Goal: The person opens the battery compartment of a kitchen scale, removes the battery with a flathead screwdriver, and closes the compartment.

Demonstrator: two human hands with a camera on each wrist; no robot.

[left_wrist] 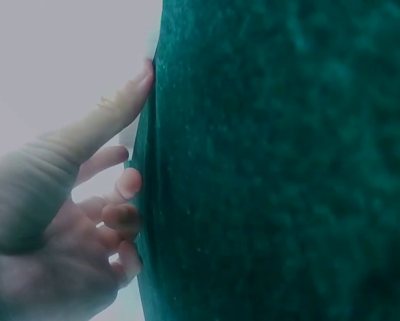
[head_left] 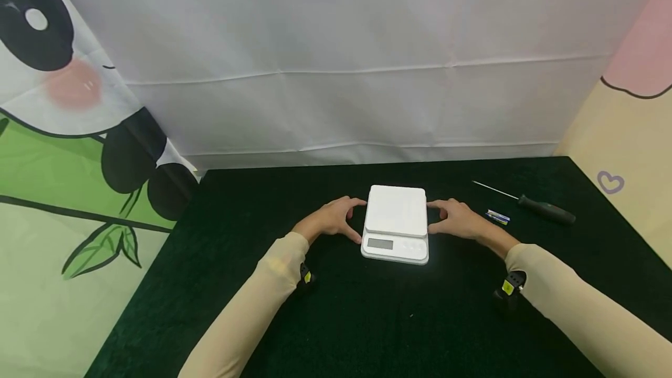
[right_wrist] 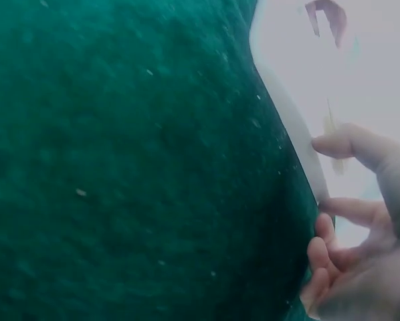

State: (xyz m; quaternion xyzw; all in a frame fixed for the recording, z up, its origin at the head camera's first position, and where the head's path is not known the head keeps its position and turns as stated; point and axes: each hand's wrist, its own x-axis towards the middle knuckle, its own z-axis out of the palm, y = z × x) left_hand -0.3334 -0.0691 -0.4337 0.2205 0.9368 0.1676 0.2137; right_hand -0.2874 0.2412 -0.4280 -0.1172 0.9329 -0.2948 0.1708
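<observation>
A white digital kitchen scale (head_left: pixel 396 212) lies flat on the dark green cloth, its small grey display (head_left: pixel 380 244) on the near side. My left hand (head_left: pixel 336 216) is at its left side, thumb and index finger spread apart with their tips at the edge. On the opposite side, my right hand (head_left: pixel 458 219) touches the scale's right edge with thumb and index fingertips. In the right wrist view, the other fingers (right_wrist: pixel 318 254) of that hand bend loosely near the cloth. The left wrist view shows the left thumb (left_wrist: pixel 116 110) stretched out; the scale is barely distinguishable there.
Right of the right hand lie small blue-and-white batteries (head_left: pixel 497 217). Beyond them is a screwdriver (head_left: pixel 546 209) with a black handle, its thin shaft pointing to the back left. A white cloth wall (head_left: pixel 336 74) rises behind the green-covered table (head_left: pixel 252 191), with printed curtains on both sides.
</observation>
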